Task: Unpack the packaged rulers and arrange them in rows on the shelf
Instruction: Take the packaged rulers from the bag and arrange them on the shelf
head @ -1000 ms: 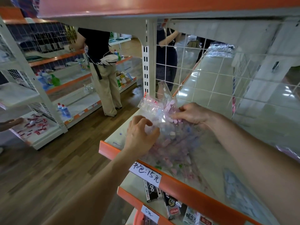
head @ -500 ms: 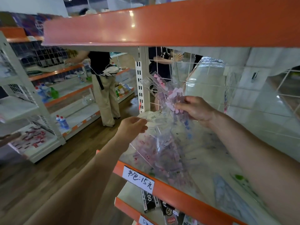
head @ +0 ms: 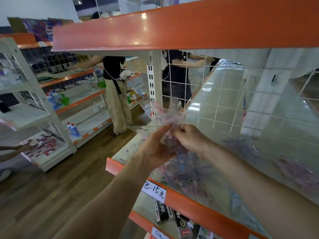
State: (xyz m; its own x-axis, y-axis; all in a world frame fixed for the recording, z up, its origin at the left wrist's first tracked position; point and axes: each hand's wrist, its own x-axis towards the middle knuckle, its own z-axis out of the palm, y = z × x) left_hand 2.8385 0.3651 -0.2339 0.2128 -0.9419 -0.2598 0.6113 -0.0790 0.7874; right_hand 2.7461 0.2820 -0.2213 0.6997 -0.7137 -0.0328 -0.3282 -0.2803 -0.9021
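Observation:
I hold a clear plastic packet of rulers point(head: 179, 171), printed with pink and purple spots, above the front of the white shelf point(head: 124, 152) with its orange edge. My left hand point(head: 155, 149) grips the packet from the left. My right hand point(head: 191, 140) pinches its crumpled top. Clear ruler ends point(head: 172, 104) stick up out of the packet's open top, and a clear triangle ruler point(head: 138, 128) pokes out to the left. More clear rulers point(head: 245, 209) lie flat on the shelf to the right, hard to make out.
An orange-edged shelf point(head: 172, 30) hangs close overhead. A white wire grid point(head: 215, 107) backs the shelf. A price label point(head: 154, 189) sits on the orange edge; boxed goods point(head: 162, 213) fill the shelf below. Two persons point(head: 115, 94) work at other shelves across the wooden floor point(head: 51, 195).
My left hand has come back onto the packet and both hands have drawn together at its top. The packet has dropped lower, and ruler ends now stick out of it.

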